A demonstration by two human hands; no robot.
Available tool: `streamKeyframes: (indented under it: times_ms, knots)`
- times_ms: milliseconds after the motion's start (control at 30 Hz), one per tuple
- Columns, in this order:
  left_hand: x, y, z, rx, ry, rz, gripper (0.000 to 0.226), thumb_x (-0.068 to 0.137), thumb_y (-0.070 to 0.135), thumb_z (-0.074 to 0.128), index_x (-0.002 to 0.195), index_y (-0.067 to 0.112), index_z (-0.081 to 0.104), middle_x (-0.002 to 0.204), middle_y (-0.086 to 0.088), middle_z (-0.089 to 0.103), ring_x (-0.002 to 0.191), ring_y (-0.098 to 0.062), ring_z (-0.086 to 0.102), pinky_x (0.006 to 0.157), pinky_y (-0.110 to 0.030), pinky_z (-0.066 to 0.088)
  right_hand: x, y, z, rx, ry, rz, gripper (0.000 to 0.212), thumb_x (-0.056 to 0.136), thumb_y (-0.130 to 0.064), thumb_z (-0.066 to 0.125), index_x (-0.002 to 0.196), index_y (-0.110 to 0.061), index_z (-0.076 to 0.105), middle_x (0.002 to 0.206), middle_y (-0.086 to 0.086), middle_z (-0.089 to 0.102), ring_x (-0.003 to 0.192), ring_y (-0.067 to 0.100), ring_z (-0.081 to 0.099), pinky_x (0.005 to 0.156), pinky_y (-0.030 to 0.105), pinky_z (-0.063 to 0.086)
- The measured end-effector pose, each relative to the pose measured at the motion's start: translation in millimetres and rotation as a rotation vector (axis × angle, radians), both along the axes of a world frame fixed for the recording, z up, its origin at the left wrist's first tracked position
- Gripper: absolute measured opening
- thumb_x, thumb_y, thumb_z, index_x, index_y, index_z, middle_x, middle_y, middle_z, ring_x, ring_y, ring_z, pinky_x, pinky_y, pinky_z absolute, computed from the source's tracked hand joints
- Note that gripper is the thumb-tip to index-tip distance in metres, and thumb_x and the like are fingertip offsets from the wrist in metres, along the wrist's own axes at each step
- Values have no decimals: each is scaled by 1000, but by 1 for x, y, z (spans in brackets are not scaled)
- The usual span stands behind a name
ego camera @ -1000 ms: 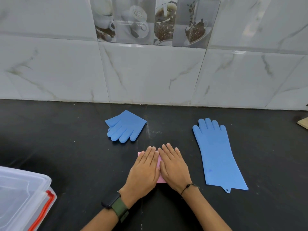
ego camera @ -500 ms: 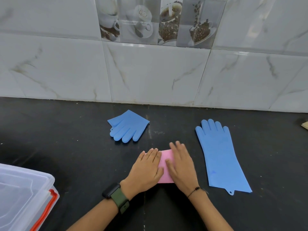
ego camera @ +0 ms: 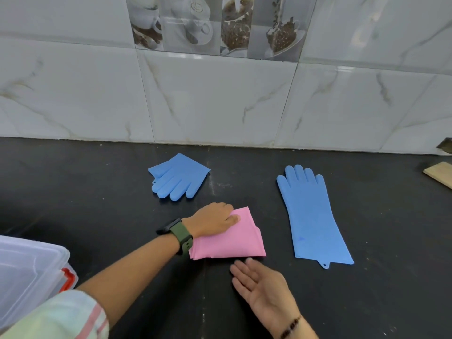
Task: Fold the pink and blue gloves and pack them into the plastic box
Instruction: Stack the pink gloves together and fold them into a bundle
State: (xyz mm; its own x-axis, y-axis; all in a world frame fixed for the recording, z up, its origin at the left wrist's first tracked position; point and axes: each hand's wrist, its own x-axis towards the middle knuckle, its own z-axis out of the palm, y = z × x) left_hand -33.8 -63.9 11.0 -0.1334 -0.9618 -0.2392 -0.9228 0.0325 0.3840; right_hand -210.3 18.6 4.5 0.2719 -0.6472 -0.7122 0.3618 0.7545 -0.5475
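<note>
A folded pink glove (ego camera: 232,241) lies on the black counter in front of me. My left hand (ego camera: 211,220), with a green-strapped watch on the wrist, grips its upper left corner, thumb on top and fingers tucked at the edge. My right hand (ego camera: 261,282) is off the glove, just in front of its near edge, palm up with the fingers apart and nothing in it. A folded blue glove (ego camera: 179,176) rests farther back to the left. Another blue glove (ego camera: 310,216) lies flat and unfolded to the right. The clear plastic box (ego camera: 29,272) with a red latch stands at the lower left.
The black counter (ego camera: 97,204) runs back to a marble-tiled wall. A wooden board (ego camera: 440,173) pokes in at the right edge. The box's lid looks to be on.
Both hands were pressing flat on the pink glove. Now my right hand has pulled back toward me and turned palm up, and my left hand has shifted to the glove's left corner.
</note>
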Motion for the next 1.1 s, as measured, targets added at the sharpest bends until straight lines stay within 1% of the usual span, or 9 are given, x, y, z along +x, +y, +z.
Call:
streamKeyframes:
  times_ms: [133,233,333,467,600,733,933,1000,1100]
  knots:
    - [-1,1,-4,60,64,108,41,95,48,33,98,11,50,100,-8,58,90,-23,55,79,-34,42,23,-14,5,-34,36,12,6,91,-8,55,95,-6,59,97,17,64,93,30,61,90,46,47]
    - [-1,3,-2,111,226,238,41,93,52,37,93,13,51,93,-2,55,78,-14,51,67,-26,40,37,-22,6,-92,38,3,12,89,-7,57,99,-13,55,98,12,64,90,29,62,82,48,50]
    - [4,11,0,162,439,398,49,90,53,42,102,8,57,99,-9,62,83,-18,58,75,-32,49,44,-29,10,-104,-52,-47,25,86,-3,60,108,-14,52,102,12,63,92,31,61,67,51,53]
    - [21,32,11,51,570,567,40,89,53,44,86,15,54,91,-7,62,79,-19,58,74,-33,48,54,-37,17,-148,-108,28,22,84,-2,61,101,-15,57,100,12,67,91,29,64,61,44,55]
    - [46,64,28,-76,586,700,38,91,50,44,76,17,53,80,-3,60,71,-17,57,65,-30,45,80,-33,25,-205,-138,180,33,83,0,60,114,-10,56,108,15,67,95,30,64,62,41,56]
    - [77,106,40,-190,488,869,37,92,47,44,68,18,45,75,0,54,64,-14,51,52,-26,37,117,-20,29,-200,-248,364,33,83,3,58,113,-8,57,107,16,67,98,32,63,69,48,56]
    - [107,170,50,-385,171,1080,38,91,49,44,66,21,35,71,4,48,61,-13,46,50,-27,31,171,16,21,-148,-445,643,28,82,-1,49,104,-11,62,91,14,75,98,33,61,78,52,53]
    - [110,183,52,-405,19,1094,37,91,48,43,72,18,36,70,5,45,63,-17,47,50,-29,29,184,29,15,-121,-535,674,32,80,-2,42,103,-8,64,89,15,75,98,33,60,87,53,48]
    - [105,193,51,-420,-174,1077,33,93,44,42,83,13,37,82,-4,52,70,-23,48,56,-31,33,197,43,5,-73,-599,646,38,78,-1,35,104,-6,63,94,15,69,96,33,58,97,52,43]
